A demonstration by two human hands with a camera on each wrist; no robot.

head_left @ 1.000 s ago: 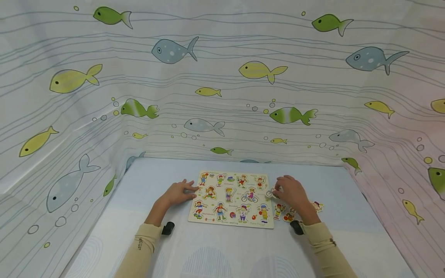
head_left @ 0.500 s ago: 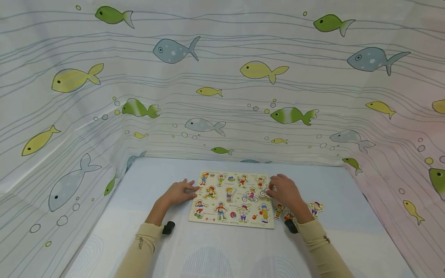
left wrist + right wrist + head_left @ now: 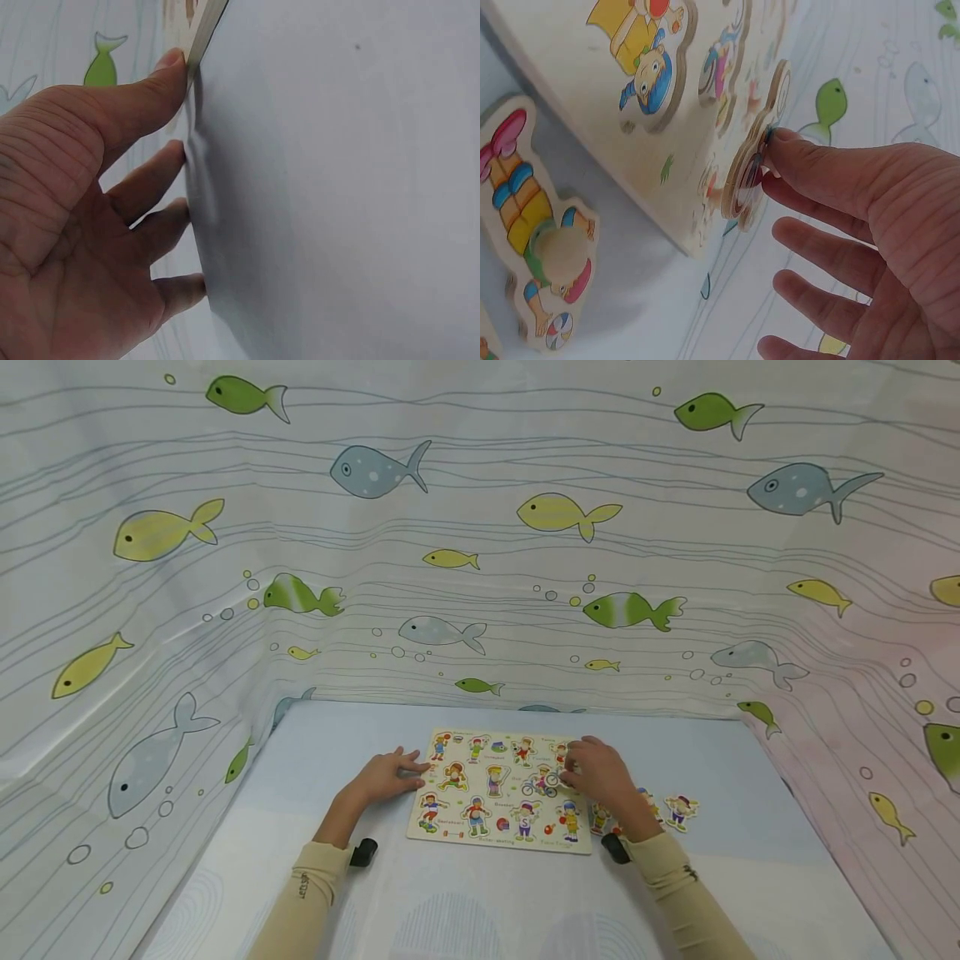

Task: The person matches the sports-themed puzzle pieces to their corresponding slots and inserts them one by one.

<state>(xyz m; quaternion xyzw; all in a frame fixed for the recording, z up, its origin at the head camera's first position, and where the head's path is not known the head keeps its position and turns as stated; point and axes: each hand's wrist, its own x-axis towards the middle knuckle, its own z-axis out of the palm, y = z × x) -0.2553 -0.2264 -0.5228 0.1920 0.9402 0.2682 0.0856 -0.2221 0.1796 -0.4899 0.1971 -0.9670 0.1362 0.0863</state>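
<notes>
A wooden puzzle board (image 3: 453,804) with pictures of children at sports lies on the table. My left hand (image 3: 384,777) stays at its left edge. In the left wrist view the left thumb (image 3: 161,86) touches that edge, and the fingers are spread with their tips on the table. My right hand (image 3: 600,772) is over the board's right side. Thumb and index finger pinch a wooden puzzle piece (image 3: 744,161), seen nearly edge-on in the right wrist view, tilted close over the board. Bicycle wheels show on it in the head view; my right hand hides the rest there.
Several loose puzzle pieces lie right of the board: a figure with a cap (image 3: 681,812), one partly behind the right wrist (image 3: 648,802), and a figure with a ball (image 3: 532,202) next to the board. A fish-printed curtain (image 3: 510,593) encloses the table.
My right hand has moved left with the pinched puzzle piece, from beyond the board's right edge to over the board. The left hand has kept its place.
</notes>
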